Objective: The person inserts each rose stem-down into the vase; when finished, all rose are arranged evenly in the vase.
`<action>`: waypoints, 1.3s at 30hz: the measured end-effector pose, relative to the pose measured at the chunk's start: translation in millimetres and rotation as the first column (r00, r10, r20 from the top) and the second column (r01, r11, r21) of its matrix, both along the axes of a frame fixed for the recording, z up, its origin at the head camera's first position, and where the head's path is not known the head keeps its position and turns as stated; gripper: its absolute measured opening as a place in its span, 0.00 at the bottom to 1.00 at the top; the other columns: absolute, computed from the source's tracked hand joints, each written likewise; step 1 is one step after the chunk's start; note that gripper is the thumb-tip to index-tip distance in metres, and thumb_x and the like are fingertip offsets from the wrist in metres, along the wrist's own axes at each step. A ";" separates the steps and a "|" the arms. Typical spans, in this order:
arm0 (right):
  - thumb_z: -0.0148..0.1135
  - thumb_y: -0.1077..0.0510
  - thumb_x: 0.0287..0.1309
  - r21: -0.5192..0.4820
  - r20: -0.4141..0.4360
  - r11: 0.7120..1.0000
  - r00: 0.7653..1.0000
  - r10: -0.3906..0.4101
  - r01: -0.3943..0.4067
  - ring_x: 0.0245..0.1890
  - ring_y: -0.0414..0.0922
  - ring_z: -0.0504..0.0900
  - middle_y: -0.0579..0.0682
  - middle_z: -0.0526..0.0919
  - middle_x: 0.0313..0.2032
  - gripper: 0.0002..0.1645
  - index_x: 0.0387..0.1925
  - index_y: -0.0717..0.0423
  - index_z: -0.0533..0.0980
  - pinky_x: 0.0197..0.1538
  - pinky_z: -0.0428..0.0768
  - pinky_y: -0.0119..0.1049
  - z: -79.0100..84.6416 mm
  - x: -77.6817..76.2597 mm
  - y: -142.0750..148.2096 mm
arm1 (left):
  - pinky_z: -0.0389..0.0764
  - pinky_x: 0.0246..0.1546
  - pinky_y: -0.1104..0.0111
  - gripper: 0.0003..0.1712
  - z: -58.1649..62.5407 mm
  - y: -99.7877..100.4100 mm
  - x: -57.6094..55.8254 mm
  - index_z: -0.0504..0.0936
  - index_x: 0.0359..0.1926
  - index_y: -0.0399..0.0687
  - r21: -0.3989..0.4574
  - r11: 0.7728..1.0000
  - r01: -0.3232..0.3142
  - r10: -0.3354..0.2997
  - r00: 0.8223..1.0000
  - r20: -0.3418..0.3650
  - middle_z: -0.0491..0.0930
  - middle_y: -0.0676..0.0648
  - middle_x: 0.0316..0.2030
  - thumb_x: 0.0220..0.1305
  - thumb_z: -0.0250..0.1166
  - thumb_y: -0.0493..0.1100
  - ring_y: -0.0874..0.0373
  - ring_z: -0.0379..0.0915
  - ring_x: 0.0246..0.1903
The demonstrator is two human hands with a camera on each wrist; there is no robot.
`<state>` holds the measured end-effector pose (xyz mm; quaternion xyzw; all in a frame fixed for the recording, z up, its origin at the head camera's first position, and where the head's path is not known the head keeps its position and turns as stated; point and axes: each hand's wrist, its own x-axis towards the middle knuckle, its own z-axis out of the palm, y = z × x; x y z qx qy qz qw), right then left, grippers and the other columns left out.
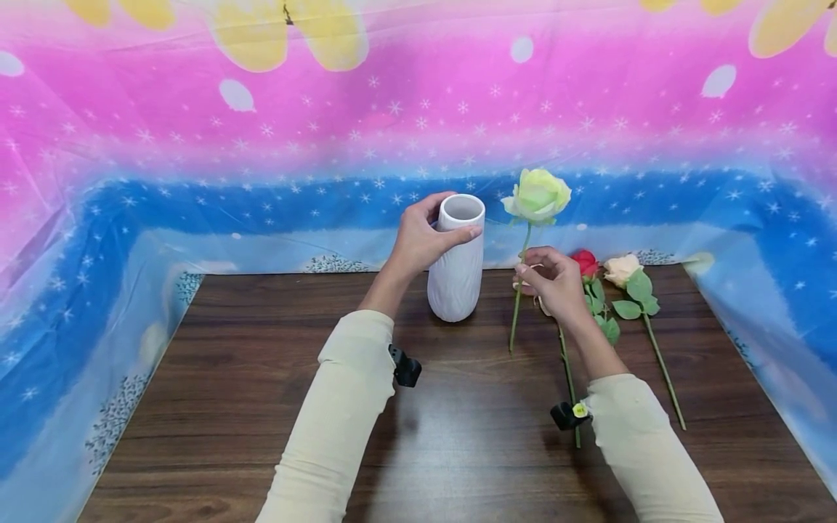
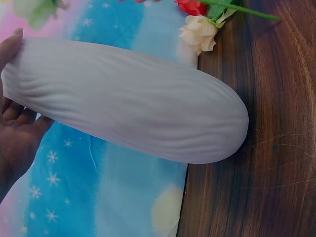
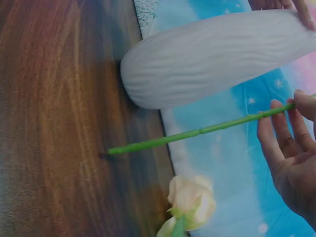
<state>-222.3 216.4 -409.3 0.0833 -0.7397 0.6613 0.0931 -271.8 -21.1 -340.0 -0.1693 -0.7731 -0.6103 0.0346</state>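
Over the table (image 1: 261,399), the right hand (image 1: 557,285) pinches the stem (image 1: 516,319) of the pale green rose (image 1: 538,196), beside the white vase (image 1: 456,280). Farther back, the left hand (image 1: 421,234) grips the vase's top. This looks like lining up; next likely needs a gentle stem lift.

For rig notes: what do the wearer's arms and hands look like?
Left sleeve and right sleeve: cream, lightly wrinkled. Left hand and right hand: no gloves. Left camera and right camera: small, black, at the sleeve ends; the right one has a yellow tag, print unreadable. No cables visible.
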 end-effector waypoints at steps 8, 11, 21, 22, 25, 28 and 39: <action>0.62 0.76 0.61 -0.097 -0.234 0.994 0.970 -0.067 0.045 0.30 0.31 0.87 0.34 0.87 0.29 0.07 0.36 0.65 0.81 0.37 0.87 0.26 17.0 -2.0 -9.3 | 0.84 0.57 0.56 0.38 0.6 0.0 0.9 0.76 0.66 0.44 0.010 1.000 0.006 -0.006 1.000 -0.001 0.82 0.41 0.56 0.54 0.79 0.44 0.49 0.82 0.56; 0.64 0.76 0.59 -0.044 -0.304 0.994 0.947 -0.105 0.096 0.33 0.27 0.86 0.30 0.87 0.31 0.04 0.36 0.78 0.78 0.38 0.85 0.22 22.4 -1.8 -10.4 | 0.84 0.58 0.56 0.38 0.3 -0.1 1.1 0.76 0.66 0.44 0.009 1.000 0.004 -0.004 1.000 0.000 0.82 0.41 0.56 0.55 0.79 0.45 0.49 0.82 0.56; 0.67 0.75 0.57 -0.183 -0.331 0.982 0.936 -0.116 0.057 0.42 0.35 0.87 0.37 0.88 0.39 0.19 0.47 0.53 0.83 0.46 0.85 0.24 53.0 6.5 -14.1 | 0.83 0.58 0.55 0.38 1.2 0.1 1.9 0.76 0.66 0.45 0.004 1.000 0.003 -0.003 1.000 0.009 0.82 0.42 0.57 0.55 0.78 0.45 0.49 0.82 0.57; 0.67 0.75 0.58 -0.230 -0.338 0.973 0.936 -0.097 0.018 0.42 0.37 0.88 0.40 0.88 0.39 0.18 0.45 0.53 0.83 0.46 0.85 0.26 55.9 7.6 -14.3 | 0.83 0.58 0.55 0.38 1.2 0.1 2.1 0.76 0.66 0.45 0.003 1.000 0.004 -0.004 1.000 0.011 0.82 0.42 0.57 0.55 0.78 0.45 0.49 0.81 0.57; 0.63 0.75 0.61 -0.330 -0.405 0.938 0.913 -0.043 -0.102 0.38 0.40 0.89 0.47 0.89 0.36 0.11 0.38 0.60 0.83 0.45 0.87 0.29 64.7 10.0 -15.0 | 0.83 0.58 0.55 0.38 1.6 0.3 2.6 0.75 0.67 0.45 0.006 1.000 0.007 -0.007 1.000 0.018 0.82 0.42 0.57 0.55 0.78 0.45 0.49 0.81 0.57; 0.60 0.78 0.62 -0.409 -0.480 0.889 0.877 -0.018 -0.206 0.36 0.43 0.91 0.51 0.90 0.34 0.09 0.36 0.67 0.83 0.47 0.89 0.36 73.9 11.0 -15.8 | 0.83 0.58 0.56 0.39 2.0 0.2 2.7 0.75 0.67 0.46 0.003 1.000 0.007 -0.007 1.000 0.025 0.82 0.42 0.57 0.55 0.78 0.45 0.49 0.81 0.57; 0.63 0.75 0.61 -0.635 -0.468 0.742 0.871 -0.151 -0.213 0.34 0.49 0.88 0.58 0.87 0.31 0.03 0.36 0.69 0.78 0.42 0.90 0.43 118.9 7.4 -12.4 | 0.83 0.59 0.56 0.39 3.9 0.1 3.5 0.75 0.68 0.46 0.002 1.000 0.011 -0.011 0.999 0.030 0.81 0.41 0.58 0.55 0.78 0.44 0.49 0.81 0.58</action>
